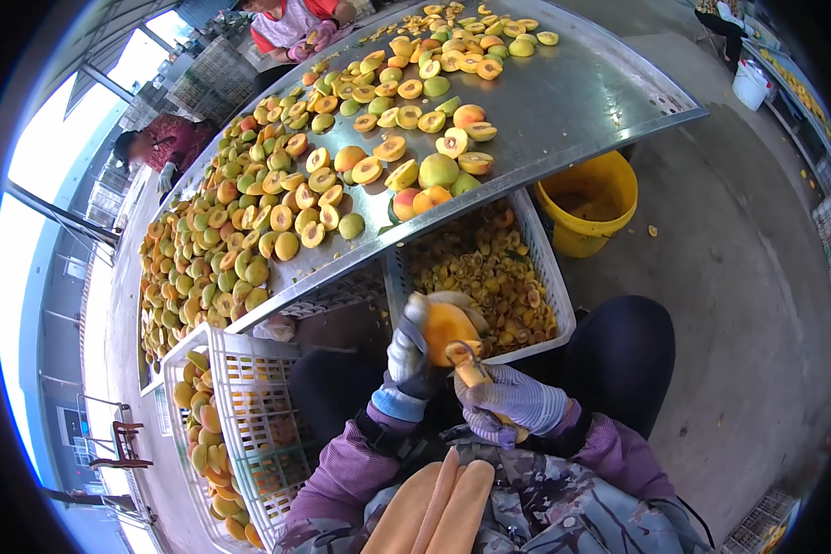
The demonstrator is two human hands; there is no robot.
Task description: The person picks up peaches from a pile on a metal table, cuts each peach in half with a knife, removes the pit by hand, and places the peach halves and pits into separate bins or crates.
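Observation:
My left hand (404,355), in a grey-white glove, holds an orange-fleshed peach half (447,329) with its fingers closed around it. In my gloved right hand (519,403) is a pitting tool (472,371) with a pale yellow handle and a curved metal end. That metal end touches or nearly touches the lower edge of the peach half; which one I cannot tell. Below both hands' far side sits a white plastic crate (565,314) holding peach scraps and pits. Many cut peach halves (312,234) lie across the metal table (563,102) in front of me.
A yellow bucket (586,235) stands right of the scrap crate, beneath the table edge. White slatted crates (258,397) with peaches are at my left. One person (291,28) works across the table, another (171,143) at its far left. A white bucket (751,85) stands far right.

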